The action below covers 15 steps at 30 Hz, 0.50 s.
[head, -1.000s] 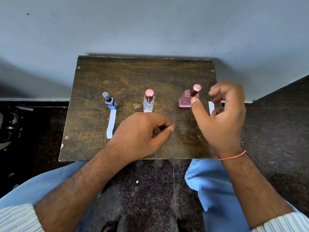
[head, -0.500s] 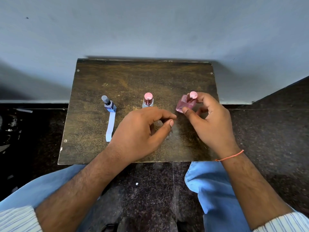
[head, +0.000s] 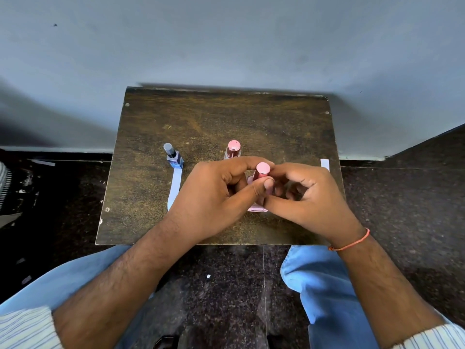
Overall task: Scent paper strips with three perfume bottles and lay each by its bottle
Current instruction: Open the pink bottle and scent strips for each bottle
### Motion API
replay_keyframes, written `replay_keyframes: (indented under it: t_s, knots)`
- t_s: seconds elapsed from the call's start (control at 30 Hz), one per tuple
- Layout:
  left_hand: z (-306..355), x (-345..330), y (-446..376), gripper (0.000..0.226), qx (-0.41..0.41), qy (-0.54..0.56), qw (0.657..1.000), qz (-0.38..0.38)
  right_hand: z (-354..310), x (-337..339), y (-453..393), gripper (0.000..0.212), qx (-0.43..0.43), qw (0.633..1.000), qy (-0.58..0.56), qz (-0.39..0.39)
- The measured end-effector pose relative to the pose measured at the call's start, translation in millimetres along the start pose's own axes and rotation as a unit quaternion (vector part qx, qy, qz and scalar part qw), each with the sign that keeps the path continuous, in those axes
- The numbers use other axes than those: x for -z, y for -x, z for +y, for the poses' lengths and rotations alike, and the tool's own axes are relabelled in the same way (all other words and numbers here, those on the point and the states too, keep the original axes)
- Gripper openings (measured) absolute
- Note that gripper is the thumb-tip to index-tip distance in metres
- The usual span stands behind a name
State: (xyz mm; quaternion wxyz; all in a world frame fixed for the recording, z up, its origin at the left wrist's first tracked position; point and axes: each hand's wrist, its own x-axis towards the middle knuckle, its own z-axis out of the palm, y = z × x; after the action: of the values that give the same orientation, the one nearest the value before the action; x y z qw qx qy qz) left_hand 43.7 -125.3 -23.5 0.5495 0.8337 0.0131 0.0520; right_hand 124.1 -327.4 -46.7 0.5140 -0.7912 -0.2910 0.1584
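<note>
The pink perfume bottle is held between both hands over the middle of the small brown table. My right hand wraps its body, and my left hand pinches its pink cap with thumb and forefinger. A blue bottle with a grey cap stands at the left, with a white paper strip lying in front of it. A clear bottle with a pink cap stands in the middle, partly hidden behind my left hand. Another white strip lies at the table's right edge.
The table stands against a pale blue-grey wall. Dark speckled floor surrounds it. My knees in blue trousers sit just below the table's near edge.
My right hand took the pink bottle from the right and brought it toward the middle and nearer to me. My left hand rose and closed on its cap.
</note>
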Motion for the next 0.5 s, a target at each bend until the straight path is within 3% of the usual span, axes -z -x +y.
replay_keyframes:
  t_s: [0.23, 0.5]
  knots:
    - [2.8, 4.2, -3.2, 0.025, 0.002, 0.121, 0.991, 0.059, 0.5, -0.2, -0.7, 0.032, -0.009, 1.000, -0.012, 0.009]
    - [9.0, 33.1, -12.2, 0.019, -0.031, 0.162, 0.975, 0.148, 2.1, 3.0, 0.8, 0.034, -0.024, 0.998, 0.000, 0.059]
